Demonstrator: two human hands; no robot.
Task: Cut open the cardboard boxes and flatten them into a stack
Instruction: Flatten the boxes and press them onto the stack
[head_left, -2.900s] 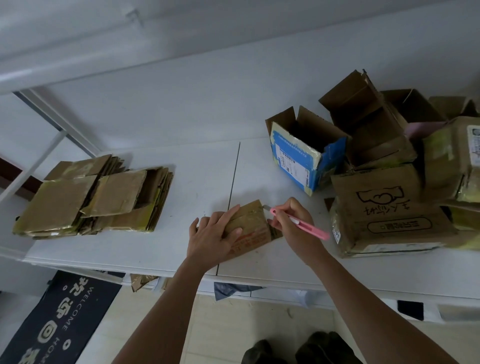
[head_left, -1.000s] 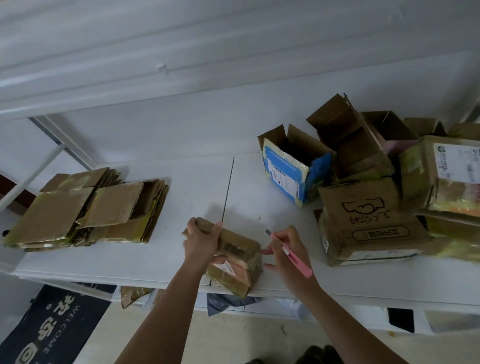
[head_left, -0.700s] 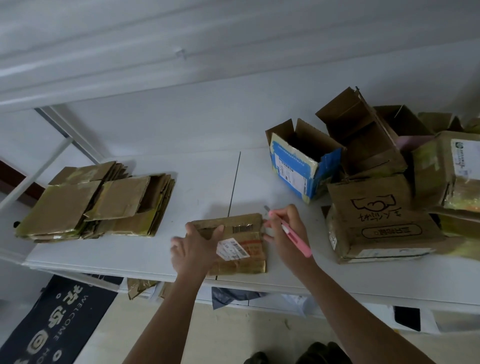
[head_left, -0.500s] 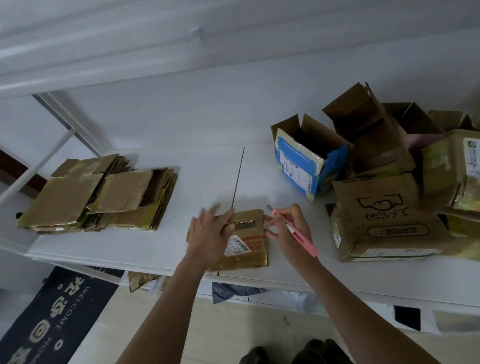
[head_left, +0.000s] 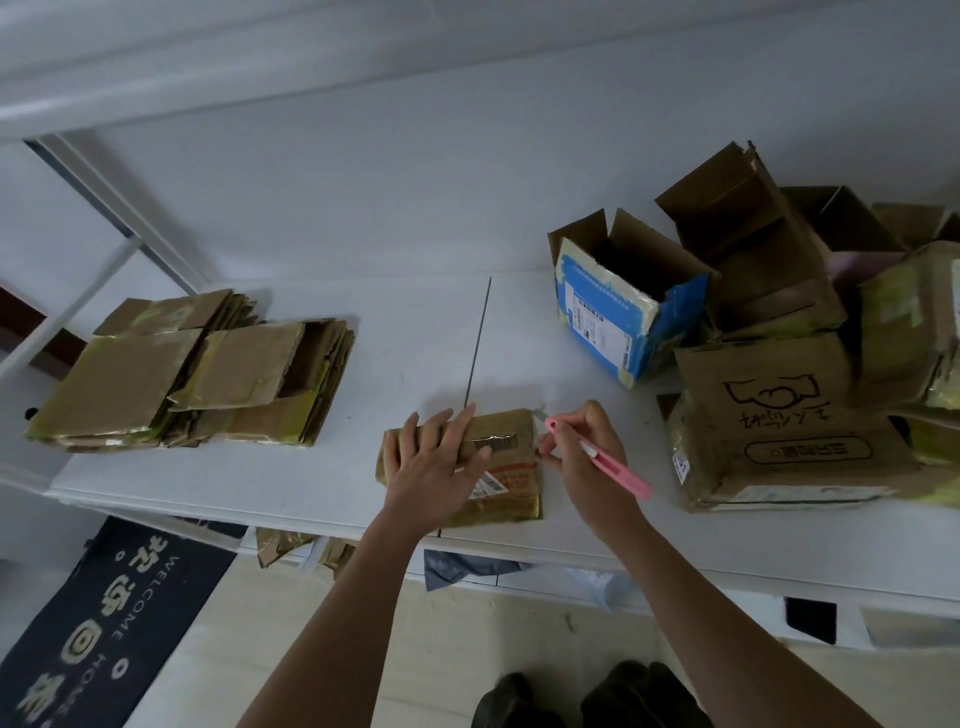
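- A small taped box is being pinned flat to the white table by the left hand, its fingers spread straight across the top, pressing rather than gripping.
- A pink utility knife is being pinched pen-fashion by the right hand, fingers curled round the handle, the blade tip being brought to the box's upper corner just beyond those fingertips.
- Whether the blade is already biting into the tape cannot be told; the tip is small and dim.
- The cut is probably best being drawn along the taped seam away from the pressing hand, with that hand being kept behind the blade's line.
- Shallow, steady pressure is being called for, judging by the thin card; a deep stab could slip off the glossy tape.
- The stack of flattened boxes is lying well apart on the pressing hand's side; uncut boxes, among them a blue box, are piled beyond the knife hand.
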